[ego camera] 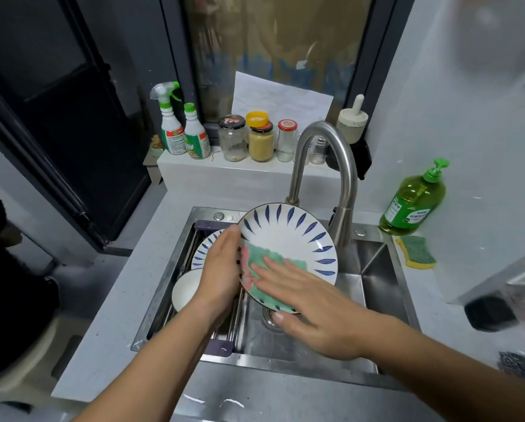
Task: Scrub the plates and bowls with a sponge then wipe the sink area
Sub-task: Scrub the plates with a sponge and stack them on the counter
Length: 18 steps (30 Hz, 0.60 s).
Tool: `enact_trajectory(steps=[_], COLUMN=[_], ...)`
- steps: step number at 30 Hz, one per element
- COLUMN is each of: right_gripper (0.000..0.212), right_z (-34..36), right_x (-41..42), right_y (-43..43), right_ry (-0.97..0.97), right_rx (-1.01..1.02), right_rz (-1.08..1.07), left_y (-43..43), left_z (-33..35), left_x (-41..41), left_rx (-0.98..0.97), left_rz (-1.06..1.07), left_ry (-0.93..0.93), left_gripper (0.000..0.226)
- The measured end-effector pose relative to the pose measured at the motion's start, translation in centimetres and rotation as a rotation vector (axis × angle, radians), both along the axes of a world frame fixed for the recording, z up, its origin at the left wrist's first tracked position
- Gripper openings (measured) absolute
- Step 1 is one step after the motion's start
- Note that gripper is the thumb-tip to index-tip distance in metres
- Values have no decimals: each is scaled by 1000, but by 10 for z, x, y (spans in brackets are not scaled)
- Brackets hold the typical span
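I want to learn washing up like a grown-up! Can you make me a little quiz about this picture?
1. True or false: the yellow sponge lies inside the sink.
2. Which hand grips the rim of the blue-leaf plate? A) left hand B) right hand
3. Fill in: the right hand presses a green and pink ____ flat on the plate.

Key: 1 false, it lies on the counter by the soap bottle. 2 A. 3 cloth.
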State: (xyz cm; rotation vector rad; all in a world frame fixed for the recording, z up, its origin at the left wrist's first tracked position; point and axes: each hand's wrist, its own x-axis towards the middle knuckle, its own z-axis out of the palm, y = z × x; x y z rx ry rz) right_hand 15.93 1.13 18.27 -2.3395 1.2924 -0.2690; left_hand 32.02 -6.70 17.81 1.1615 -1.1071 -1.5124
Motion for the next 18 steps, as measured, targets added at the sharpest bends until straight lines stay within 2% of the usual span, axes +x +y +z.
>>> enact_trajectory(steps=[3, 5, 10, 13, 16, 18], right_gripper=[65, 69, 79, 82, 78, 77], right_z=[3, 3, 6, 5, -7, -17], right_x=[5, 10, -7, -20, -26, -22], right_y=[-3, -13, -37, -32, -18, -8], right_ry=[11, 93, 337, 409, 346, 206], right_rx=[-5, -63, -134, -108, -28, 9], right_rz=[-21, -37, -249, -346, -394, -403], left_y=[6, 11, 11, 2, -5, -8], left_z=[-6, -9, -10, -5, -2, -2], left_x=[-4, -6, 3, 11, 15, 12], left_rx=[32, 45, -53, -84, -87, -70], left_rz=[-36, -44, -56, 32, 112, 160], left_ry=[8, 21, -77, -117, -115, -104], left_gripper=[41, 42, 37, 32, 30, 31])
